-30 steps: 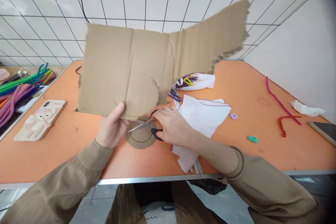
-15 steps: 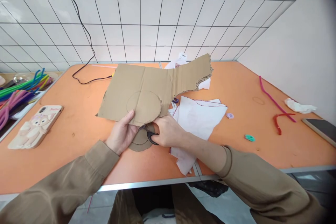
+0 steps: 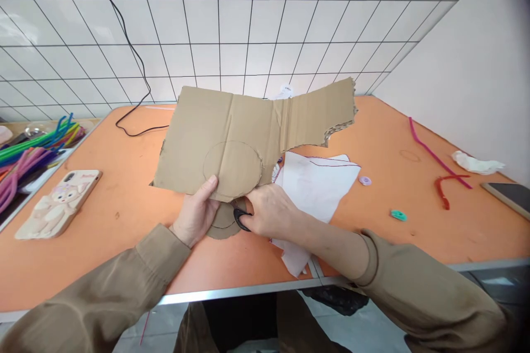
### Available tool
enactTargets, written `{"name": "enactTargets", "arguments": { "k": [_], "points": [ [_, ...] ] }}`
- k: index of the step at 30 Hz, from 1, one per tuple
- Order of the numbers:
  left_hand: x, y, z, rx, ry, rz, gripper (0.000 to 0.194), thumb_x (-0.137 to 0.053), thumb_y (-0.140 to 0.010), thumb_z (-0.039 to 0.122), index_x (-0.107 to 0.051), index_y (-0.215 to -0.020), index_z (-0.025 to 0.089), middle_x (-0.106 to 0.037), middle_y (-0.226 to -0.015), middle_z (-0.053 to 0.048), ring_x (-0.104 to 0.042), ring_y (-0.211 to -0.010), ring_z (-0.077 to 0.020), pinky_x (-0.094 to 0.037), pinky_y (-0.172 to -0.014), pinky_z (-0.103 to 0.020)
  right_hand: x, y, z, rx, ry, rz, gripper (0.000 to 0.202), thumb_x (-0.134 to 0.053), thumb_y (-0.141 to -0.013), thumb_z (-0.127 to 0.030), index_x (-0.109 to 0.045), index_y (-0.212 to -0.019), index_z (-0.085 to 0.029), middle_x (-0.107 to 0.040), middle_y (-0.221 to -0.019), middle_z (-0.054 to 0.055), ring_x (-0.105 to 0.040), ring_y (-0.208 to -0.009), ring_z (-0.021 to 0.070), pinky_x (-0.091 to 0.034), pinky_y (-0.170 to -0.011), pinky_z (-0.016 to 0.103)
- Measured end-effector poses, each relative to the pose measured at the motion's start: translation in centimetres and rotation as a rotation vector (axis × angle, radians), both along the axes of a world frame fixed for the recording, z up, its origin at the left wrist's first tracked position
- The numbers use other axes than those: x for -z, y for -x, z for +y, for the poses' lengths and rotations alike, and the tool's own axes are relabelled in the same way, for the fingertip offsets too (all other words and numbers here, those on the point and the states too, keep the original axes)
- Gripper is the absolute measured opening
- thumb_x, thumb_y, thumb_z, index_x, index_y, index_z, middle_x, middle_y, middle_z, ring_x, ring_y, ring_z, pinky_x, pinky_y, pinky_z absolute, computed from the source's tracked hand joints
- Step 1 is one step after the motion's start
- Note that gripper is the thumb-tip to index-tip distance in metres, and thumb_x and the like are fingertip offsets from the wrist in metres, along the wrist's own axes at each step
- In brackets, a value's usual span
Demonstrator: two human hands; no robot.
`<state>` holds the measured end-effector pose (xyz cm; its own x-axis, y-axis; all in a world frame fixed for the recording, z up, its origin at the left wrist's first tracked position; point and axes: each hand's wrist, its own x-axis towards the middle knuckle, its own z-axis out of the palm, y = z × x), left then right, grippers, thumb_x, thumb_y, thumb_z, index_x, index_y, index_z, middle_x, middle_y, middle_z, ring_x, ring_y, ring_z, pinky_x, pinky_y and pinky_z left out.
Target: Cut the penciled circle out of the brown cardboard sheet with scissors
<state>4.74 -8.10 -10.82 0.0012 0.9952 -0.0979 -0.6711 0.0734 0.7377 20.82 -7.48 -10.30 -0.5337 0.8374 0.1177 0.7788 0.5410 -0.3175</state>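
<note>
My left hand grips the lower edge of a brown cardboard sheet, thumb on top. A circle is drawn on the sheet, and its right side is partly cut along the line. My right hand is closed around scissors at the sheet's lower edge; one black handle loop shows, and the blades are hidden by the cardboard. Below, on the table, lies a round cardboard piece with a curved line on it, partly covered by my hands and the sheet.
White cloth with dark red stitching lies right of my hands. A cased phone and a bundle of pipe cleaners are at left. Farther right are a green coil, a red pipe cleaner, a tissue and another phone.
The cardboard sheet has tilted up, its right end shifting right and higher. Both hands keep their hold, and the view has moved slightly.
</note>
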Motion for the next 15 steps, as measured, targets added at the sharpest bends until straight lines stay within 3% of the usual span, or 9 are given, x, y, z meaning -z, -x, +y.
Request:
{"name": "enactTargets", "arguments": {
  "k": [3, 6, 9, 15],
  "points": [
    [0.0, 0.4, 0.0, 0.035, -0.013, 0.017, 0.041, -0.061, -0.088, 0.017, -0.06, -0.129, 0.02, -0.074, -0.112, -0.007, -0.071, -0.096, -0.0229, -0.06, -0.072, -0.032, 0.2, -0.3, 0.6, -0.027, 0.027, 0.117, 0.022, -0.065, -0.068, -0.022, -0.069, -0.088, -0.015, -0.071, -0.078, 0.008, -0.062, -0.069, 0.0216, -0.034, -0.059, 0.029],
    [0.1, 0.9, 0.1, 0.1, -0.002, 0.035, 0.02, -0.064, -0.087, 0.021, -0.07, -0.104, 0.013, -0.076, -0.083, -0.006, -0.069, -0.062, -0.0186, -0.055, -0.046, -0.026, 0.8, -0.6, 1.1, -0.032, 0.138, 0.262, 0.006, -0.068, -0.068, -0.015, -0.066, -0.073, -0.016, -0.065, -0.065, 0.001, -0.055, -0.06, 0.0145, -0.033, -0.056, 0.026],
    [0.0, 1.0, 0.0, 0.11, -0.012, 0.033, 0.016, -0.064, -0.086, 0.021, -0.07, -0.098, 0.012, -0.076, -0.081, -0.007, -0.069, -0.061, -0.019, -0.055, -0.045, -0.026, 1.3, -0.8, 1.5, -0.026, 0.188, 0.304, 0.01, -0.069, -0.069, -0.013, -0.063, -0.063, -0.017, -0.063, -0.062, -0.002, -0.055, -0.061, 0.0122, -0.036, -0.058, 0.024],
    [-0.1, 0.6, 0.0, 0.054, 0.016, 0.032, 0.038, -0.053, -0.092, 0.015, -0.057, -0.13, 0.016, -0.076, -0.103, -0.008, -0.073, -0.074, -0.0205, -0.058, -0.053, -0.028, 1.8, -0.9, 1.8, -0.034, 0.243, 0.413, 0.012, -0.072, -0.071, -0.015, -0.066, -0.06, -0.017, -0.065, -0.065, -0.001, -0.057, -0.067, 0.0134, -0.038, -0.061, 0.024]
  ]
}}
